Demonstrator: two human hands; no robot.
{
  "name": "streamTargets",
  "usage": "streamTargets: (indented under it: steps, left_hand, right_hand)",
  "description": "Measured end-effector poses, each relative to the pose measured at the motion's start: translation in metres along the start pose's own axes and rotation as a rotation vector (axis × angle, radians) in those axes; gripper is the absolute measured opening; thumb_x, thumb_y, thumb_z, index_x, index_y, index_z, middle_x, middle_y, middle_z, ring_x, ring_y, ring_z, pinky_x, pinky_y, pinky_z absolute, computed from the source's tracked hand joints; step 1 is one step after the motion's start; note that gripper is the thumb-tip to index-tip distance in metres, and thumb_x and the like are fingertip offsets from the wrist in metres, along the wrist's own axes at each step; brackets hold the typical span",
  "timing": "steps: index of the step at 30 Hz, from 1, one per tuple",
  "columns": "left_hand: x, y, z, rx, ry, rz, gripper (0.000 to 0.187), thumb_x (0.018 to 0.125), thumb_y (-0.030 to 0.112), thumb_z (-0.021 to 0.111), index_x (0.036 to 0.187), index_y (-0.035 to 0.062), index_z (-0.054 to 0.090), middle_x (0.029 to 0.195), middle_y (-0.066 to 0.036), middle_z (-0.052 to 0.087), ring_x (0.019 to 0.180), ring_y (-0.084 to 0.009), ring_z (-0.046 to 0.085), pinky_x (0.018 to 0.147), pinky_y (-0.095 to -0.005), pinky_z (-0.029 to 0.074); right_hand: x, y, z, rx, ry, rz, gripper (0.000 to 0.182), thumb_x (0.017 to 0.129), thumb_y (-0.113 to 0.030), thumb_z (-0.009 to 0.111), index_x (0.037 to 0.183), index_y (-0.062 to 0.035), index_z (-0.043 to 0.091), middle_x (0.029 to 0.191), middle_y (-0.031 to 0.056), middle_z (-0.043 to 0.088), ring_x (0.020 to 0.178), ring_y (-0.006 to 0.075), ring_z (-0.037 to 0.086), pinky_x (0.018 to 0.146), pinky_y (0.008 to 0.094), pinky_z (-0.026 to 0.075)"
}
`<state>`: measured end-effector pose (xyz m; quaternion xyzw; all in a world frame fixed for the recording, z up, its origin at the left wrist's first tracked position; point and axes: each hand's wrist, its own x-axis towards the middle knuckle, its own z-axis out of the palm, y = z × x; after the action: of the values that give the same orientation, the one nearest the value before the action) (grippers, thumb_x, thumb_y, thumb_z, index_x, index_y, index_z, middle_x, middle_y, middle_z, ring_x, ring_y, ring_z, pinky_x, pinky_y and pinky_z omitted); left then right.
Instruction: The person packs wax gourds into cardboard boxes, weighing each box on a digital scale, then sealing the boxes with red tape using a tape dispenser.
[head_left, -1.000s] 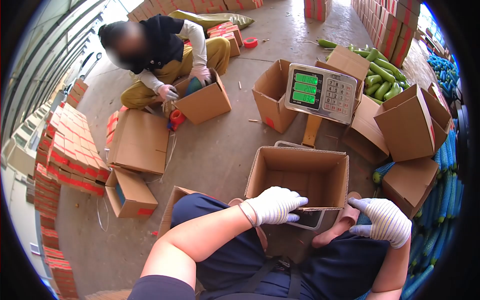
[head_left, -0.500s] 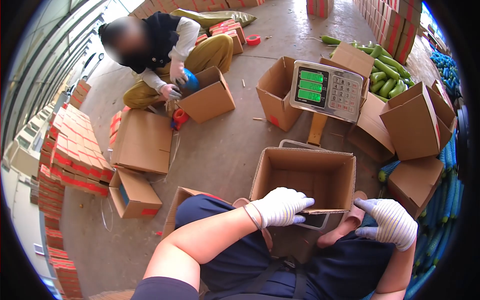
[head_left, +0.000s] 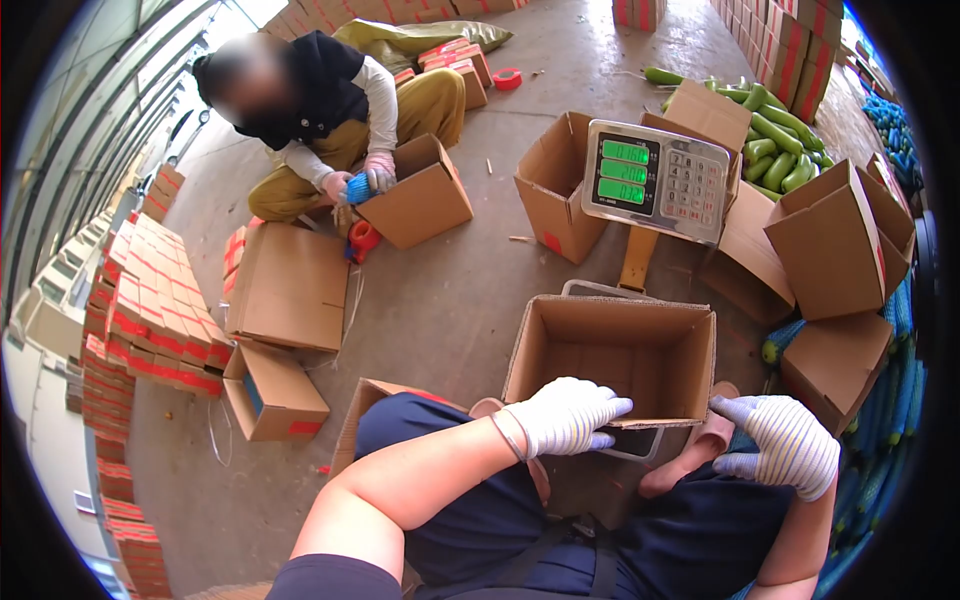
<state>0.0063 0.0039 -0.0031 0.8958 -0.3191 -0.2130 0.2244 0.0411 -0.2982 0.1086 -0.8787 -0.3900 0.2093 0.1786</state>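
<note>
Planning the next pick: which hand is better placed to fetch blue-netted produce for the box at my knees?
Right, I'd judge: the right hand is open and nearer the blue-netted produce; the left hand is at the box's near edge.

Green digits on the display (head_left: 625, 172) of a weighing scale (head_left: 655, 182), top row 0160, middle row 200, bottom row 032, decimal points unclear, digits 0 to 9 on its keypad (head_left: 690, 187), smaller panel print too small to read

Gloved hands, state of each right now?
Left hand: at the near rim of the box; grip on it can't be told.
Right hand: open, thumb and fingers apart, nothing visible in it.
</note>
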Motion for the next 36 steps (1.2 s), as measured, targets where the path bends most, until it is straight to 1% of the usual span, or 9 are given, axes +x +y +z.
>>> streamTargets:
  steps: [11,14,17,19,25,36]
  left_hand:
    - [-0.0020,0.0034,-0.0047,-0.011,-0.006,-0.012,0.048,0.089,0.029,0.069,0.130,0.0079,0.057,0.110,-0.013,0.067,0.102,-0.0336,0.065,0.086,-0.0433,0.053]
    - [-0.0026,0.0039,-0.0037,-0.004,-0.014,-0.020,0.048,0.089,0.029,0.069,0.130,0.0076,0.057,0.111,-0.012,0.067,0.102,-0.0335,0.065,0.086,-0.0432,0.053]
    - [-0.0037,0.0020,-0.0009,0.002,0.037,0.014,0.047,0.090,0.028,0.069,0.130,0.0075,0.056,0.110,-0.012,0.067,0.102,-0.0335,0.065,0.087,-0.0431,0.053]
    - [-0.0036,0.0043,-0.0036,0.017,-0.004,-0.017,0.047,0.090,0.029,0.068,0.131,0.0074,0.056,0.110,-0.013,0.067,0.101,-0.0334,0.065,0.087,-0.0430,0.053]
    - [-0.0048,0.0013,0.0004,0.016,0.028,0.003,0.048,0.090,0.029,0.069,0.131,0.0075,0.056,0.109,-0.013,0.067,0.101,-0.0334,0.065,0.086,-0.0430,0.053]
    - [-0.0044,0.0016,-0.0008,0.009,0.006,-0.007,0.048,0.090,0.029,0.069,0.131,0.0076,0.056,0.109,-0.013,0.067,0.101,-0.0335,0.065,0.086,-0.0429,0.052]
  right_hand:
    - [-0.0053,0.0017,0.0023,0.006,0.041,-0.021,0.061,0.073,-0.031,0.080,0.125,-0.0034,0.062,0.094,0.0160,0.069,0.087,0.0374,0.067,0.077,0.0410,0.054]
    - [-0.0067,0.0003,0.0014,-0.015,0.016,0.005,0.061,0.073,-0.030,0.079,0.125,-0.0032,0.061,0.094,0.0160,0.069,0.087,0.0375,0.067,0.076,0.0411,0.054]
    - [-0.0072,0.0001,0.0009,-0.008,0.018,-0.006,0.061,0.074,-0.030,0.079,0.126,-0.0032,0.061,0.093,0.0162,0.069,0.086,0.0374,0.067,0.076,0.0411,0.054]
    - [-0.0081,0.0003,0.0017,-0.012,0.020,-0.006,0.061,0.074,-0.030,0.079,0.126,-0.0033,0.061,0.093,0.0162,0.069,0.086,0.0374,0.067,0.076,0.0412,0.054]
    - [-0.0085,0.0017,0.0028,-0.021,0.020,-0.005,0.060,0.075,-0.030,0.078,0.126,-0.0037,0.061,0.093,0.0161,0.068,0.086,0.0374,0.067,0.076,0.0414,0.054]
    - [-0.0087,0.0034,0.0045,-0.018,0.033,-0.011,0.060,0.075,-0.031,0.078,0.126,-0.0040,0.061,0.092,0.0159,0.068,0.085,0.0373,0.067,0.075,0.0414,0.054]
